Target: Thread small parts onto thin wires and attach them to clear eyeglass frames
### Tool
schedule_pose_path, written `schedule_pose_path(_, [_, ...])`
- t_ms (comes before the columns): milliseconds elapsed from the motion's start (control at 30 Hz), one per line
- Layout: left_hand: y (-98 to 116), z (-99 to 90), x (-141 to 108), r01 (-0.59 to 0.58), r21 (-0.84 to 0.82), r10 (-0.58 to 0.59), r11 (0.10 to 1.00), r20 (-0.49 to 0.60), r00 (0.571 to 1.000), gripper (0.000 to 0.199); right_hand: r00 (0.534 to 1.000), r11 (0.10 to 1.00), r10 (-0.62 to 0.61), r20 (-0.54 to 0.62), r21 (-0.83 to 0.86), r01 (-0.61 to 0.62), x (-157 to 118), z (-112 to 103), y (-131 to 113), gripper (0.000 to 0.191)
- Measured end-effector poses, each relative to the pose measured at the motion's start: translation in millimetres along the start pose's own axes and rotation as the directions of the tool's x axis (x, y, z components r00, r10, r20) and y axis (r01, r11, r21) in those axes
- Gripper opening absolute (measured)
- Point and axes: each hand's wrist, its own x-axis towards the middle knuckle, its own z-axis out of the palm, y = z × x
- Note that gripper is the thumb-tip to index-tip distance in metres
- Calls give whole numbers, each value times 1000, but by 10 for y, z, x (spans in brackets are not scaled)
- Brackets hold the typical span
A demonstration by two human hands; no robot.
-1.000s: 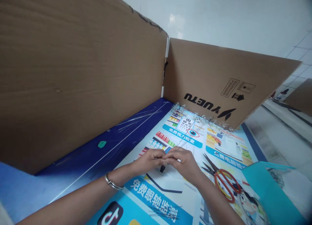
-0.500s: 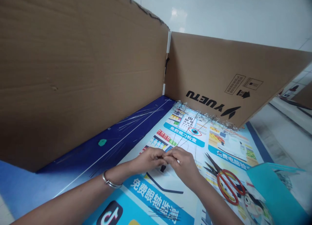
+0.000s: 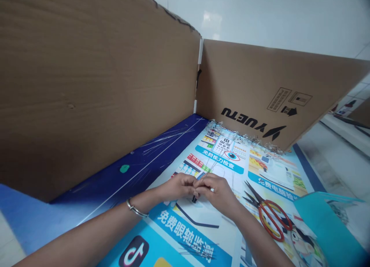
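My left hand point(image 3: 180, 188) and my right hand point(image 3: 216, 192) meet fingertip to fingertip over a printed poster sheet point(image 3: 208, 222). Both are closed in a pinch. Thin dark wire strands point(image 3: 215, 165) run away from the fingers across the poster; the part between the fingertips is too small to make out clearly. To the right of my right hand lie red-handled scissors point(image 3: 274, 217), blades apart. A small heap of short dark wire pieces point(image 3: 199, 251) rests on the poster below my hands. Small clear, wiry tangles point(image 3: 245, 138) line the poster's far edge.
A tall cardboard panel point(image 3: 101, 86) stands on the left, and another cardboard panel point(image 3: 274, 74) with black print closes the far side. At the right is a teal pouch point(image 3: 320, 217) with wiry bits in it. A green spot point(image 3: 124, 168) marks the dark blue surface.
My hands stay pinched together at nearly the same spot. The strands beyond them have shifted: long lines reaching the far edge now show as shorter, curved ones near my hands. The view moved slightly.
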Motion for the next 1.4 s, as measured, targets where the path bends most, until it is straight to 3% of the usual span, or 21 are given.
schedule_pose_path(300, [-18, 16, -21, -4, 2, 4, 1000, -9, 1000, 18, 1000, 1000, -6, -30, 21, 7, -43, 51, 13, 15])
schedule_pose_path(533, [-6, 19, -30, -60, 129, 64, 990, -31, 997, 16, 987, 987, -50, -156, -158, 25, -88, 169, 70, 14])
schedule_pose_path(767, [-41, 43, -21, -90, 271, 105, 958, -42, 994, 13, 986, 989, -23, -167, -146, -1, -70, 184, 65, 17])
schedule_pose_path(933, [-52, 44, -18, -42, 213, 52, 976, -44, 998, 14, 993, 997, 78, -92, -6, -79, -59, 116, 52, 15])
schedule_pose_path(1100, [-61, 34, -14, 4, 142, 6, 990, -68, 998, 16, 998, 995, 36, 58, 95, -42, -49, 48, 100, 13])
schedule_pose_path(1400, [-66, 22, -6, 18, 76, -13, 997, -63, 998, 17, 996, 995, 42, -72, -91, -49, -54, 127, 85, 16])
